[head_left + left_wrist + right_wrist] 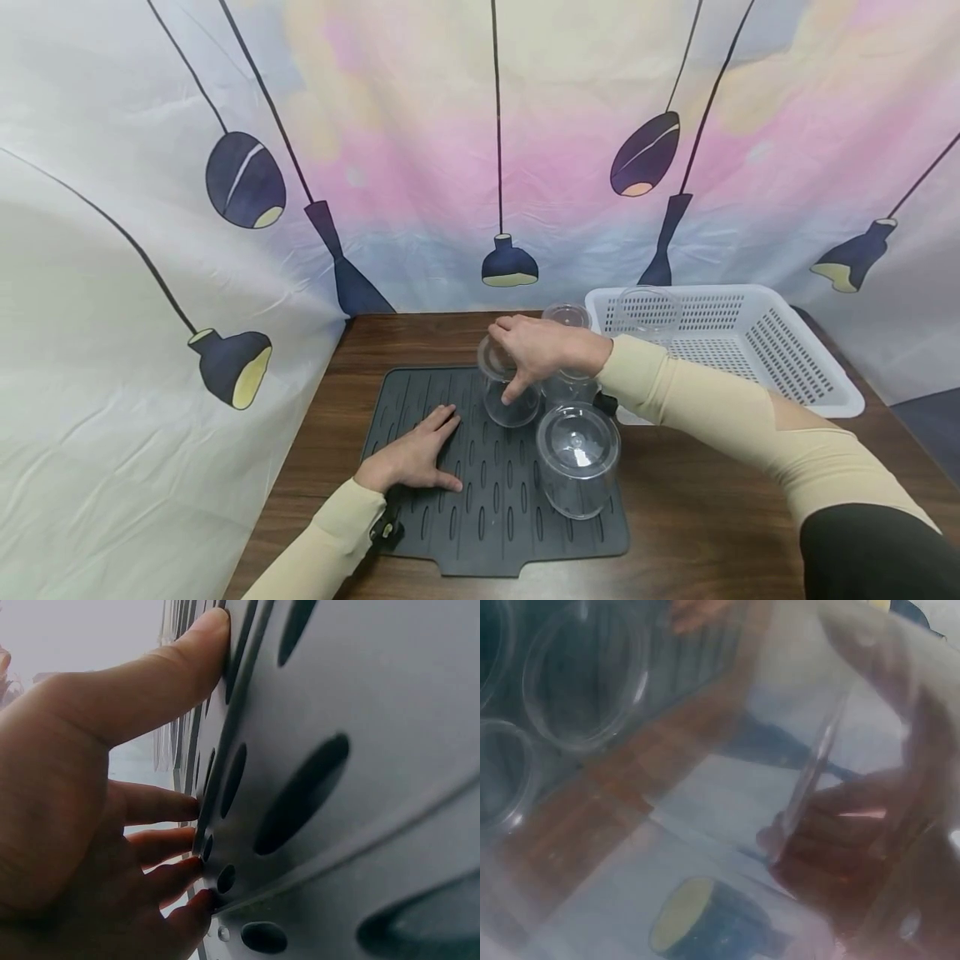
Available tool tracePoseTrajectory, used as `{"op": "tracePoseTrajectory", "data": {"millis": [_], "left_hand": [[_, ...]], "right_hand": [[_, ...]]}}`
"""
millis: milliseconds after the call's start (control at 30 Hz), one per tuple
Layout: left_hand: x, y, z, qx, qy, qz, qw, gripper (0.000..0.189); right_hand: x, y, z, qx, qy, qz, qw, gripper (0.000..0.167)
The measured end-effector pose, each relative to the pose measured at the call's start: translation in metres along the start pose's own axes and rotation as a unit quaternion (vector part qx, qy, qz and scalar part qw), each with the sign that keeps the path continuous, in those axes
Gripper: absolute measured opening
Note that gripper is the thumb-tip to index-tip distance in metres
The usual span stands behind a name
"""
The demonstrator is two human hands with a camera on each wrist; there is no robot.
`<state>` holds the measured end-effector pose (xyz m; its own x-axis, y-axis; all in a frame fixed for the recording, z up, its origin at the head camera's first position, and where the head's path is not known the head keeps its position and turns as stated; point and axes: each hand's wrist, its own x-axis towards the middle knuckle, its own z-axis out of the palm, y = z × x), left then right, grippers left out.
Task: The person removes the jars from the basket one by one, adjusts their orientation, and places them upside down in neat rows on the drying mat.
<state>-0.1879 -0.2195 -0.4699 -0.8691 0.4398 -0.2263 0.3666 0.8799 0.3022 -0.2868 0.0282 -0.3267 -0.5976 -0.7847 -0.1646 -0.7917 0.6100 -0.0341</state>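
Observation:
My right hand [551, 346] reaches over from the right and grips a clear jar [512, 407] near its top, thumb on the near side and fingers on the far side. That jar stands over the back part of the dark grey ribbed mat [480, 500]. In the right wrist view, the fingers [825, 840] show blurred behind clear plastic. A larger clear jar [577, 454] with a wide round top stands on the mat's right side. My left hand [416, 454] rests on the mat's left side, its fingers spread; the left wrist view shows the fingertips [196, 806] against the ribbed surface.
Behind my right hand stands another clear jar [567, 315], partly hidden. A white perforated basket [817, 367] sits at the back right, with a clear round container [647, 304] at its left end. A patterned cloth [420, 167] hangs behind the brown wooden table [697, 517].

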Motion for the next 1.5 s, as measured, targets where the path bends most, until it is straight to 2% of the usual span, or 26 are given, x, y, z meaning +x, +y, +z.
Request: {"op": "tracePoseTrajectory", "data": {"millis": [233, 433, 733, 867, 1000, 1267, 1500], "left_hand": [[0.000, -0.001, -0.001, -0.003, 0.000, 0.005, 1.0000, 0.110], [0.000, -0.002, 0.001, -0.002, 0.001, 0.005, 1.0000, 0.110], [0.000, -0.002, 0.002, -0.003, 0.004, 0.012, 0.9999, 0.109], [-0.001, -0.001, 0.000, -0.003, 0.004, 0.013, 0.9999, 0.109], [-0.002, 0.001, -0.002, -0.006, 0.004, 0.016, 0.9999, 0.108], [-0.001, 0.001, -0.002, -0.005, 0.006, 0.014, 0.9999, 0.108], [0.000, 0.001, 0.000, -0.005, 0.005, 0.012, 0.9999, 0.108]], "right_hand": [[-0.003, -0.001, -0.006, 0.029, -0.007, 0.012, 0.9995, 0.114], [-0.009, 0.002, -0.010, 0.061, 0.011, 0.009, 0.9980, 0.111], [-0.020, 0.011, -0.019, 0.094, 0.072, -0.014, 0.9929, 0.103], [-0.028, 0.017, -0.025, 0.102, 0.105, -0.008, 0.9891, 0.100], [-0.037, 0.026, -0.033, 0.119, 0.145, -0.005, 0.9822, 0.099], [-0.056, 0.045, -0.043, 0.152, 0.229, 0.022, 0.9613, 0.096], [-0.071, 0.061, -0.042, 0.192, 0.284, 0.056, 0.9377, 0.099]]}}
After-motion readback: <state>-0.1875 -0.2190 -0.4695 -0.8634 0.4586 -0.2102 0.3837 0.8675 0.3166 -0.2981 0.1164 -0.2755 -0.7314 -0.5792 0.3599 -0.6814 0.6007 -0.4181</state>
